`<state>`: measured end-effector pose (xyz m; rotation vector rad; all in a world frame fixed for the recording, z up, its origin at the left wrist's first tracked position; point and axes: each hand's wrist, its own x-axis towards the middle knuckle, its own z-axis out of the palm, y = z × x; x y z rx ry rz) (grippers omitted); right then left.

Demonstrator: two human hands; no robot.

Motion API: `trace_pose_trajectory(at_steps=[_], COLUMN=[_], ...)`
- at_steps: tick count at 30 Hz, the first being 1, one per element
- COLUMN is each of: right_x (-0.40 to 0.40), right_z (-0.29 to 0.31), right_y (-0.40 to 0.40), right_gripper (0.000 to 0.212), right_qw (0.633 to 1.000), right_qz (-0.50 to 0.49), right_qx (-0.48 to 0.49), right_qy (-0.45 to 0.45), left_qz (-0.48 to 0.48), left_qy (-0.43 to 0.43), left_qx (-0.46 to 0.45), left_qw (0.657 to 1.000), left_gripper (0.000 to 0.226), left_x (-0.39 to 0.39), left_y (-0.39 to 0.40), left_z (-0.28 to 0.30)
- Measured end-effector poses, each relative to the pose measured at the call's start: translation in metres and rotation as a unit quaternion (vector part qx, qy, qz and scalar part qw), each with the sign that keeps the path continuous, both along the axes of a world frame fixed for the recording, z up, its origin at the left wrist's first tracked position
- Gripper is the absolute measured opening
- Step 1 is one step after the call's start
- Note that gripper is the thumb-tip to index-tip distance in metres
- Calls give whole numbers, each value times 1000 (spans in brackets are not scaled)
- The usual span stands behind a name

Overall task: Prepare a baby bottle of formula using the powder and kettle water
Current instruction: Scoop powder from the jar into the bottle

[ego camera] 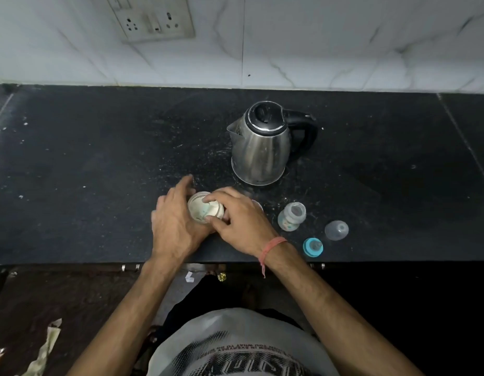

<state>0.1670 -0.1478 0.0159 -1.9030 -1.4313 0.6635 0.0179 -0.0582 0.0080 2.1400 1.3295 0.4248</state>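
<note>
Two hands meet at the powder jar [201, 206], which stands in front of the kettle [260, 143] and to its left. The left hand [175, 221] wraps its side; the right hand [235, 219] pinches its top. Right of the jar stand the baby bottle [291, 219], blue nipple ring [312, 247] and clear cap [336, 230].

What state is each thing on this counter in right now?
Powder jar: open, held by both hands.
Left hand: curled round the jar.
Right hand: fingers at the jar's mouth.
Kettle: upright, lid shut.
Baby bottle: upright, uncapped.
Teat ring: off the bottle.
Clear cap: off, lying apart.
</note>
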Motion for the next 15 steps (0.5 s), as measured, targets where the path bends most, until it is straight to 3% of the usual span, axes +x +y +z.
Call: trace_pose_trajectory(at_steps=[3,7,15], right_x=[12,40,97], right_z=[6,11,1], right_y=[-14,-41,-105], right_gripper=[36,34,29], right_qw=[999,992,963], right_qz=[-38,-116,-267], right_qx=[22,40,38], right_qy=[6,1,-16], left_qz=[37,-14,-221], left_qy=[-3,-15,-32], left_qx=[51,107,10], left_qw=[998,994,975], left_gripper=[136,127,118], left_x=[11,34,104], left_y=[-16,-44,-83], left_z=[6,10,-15])
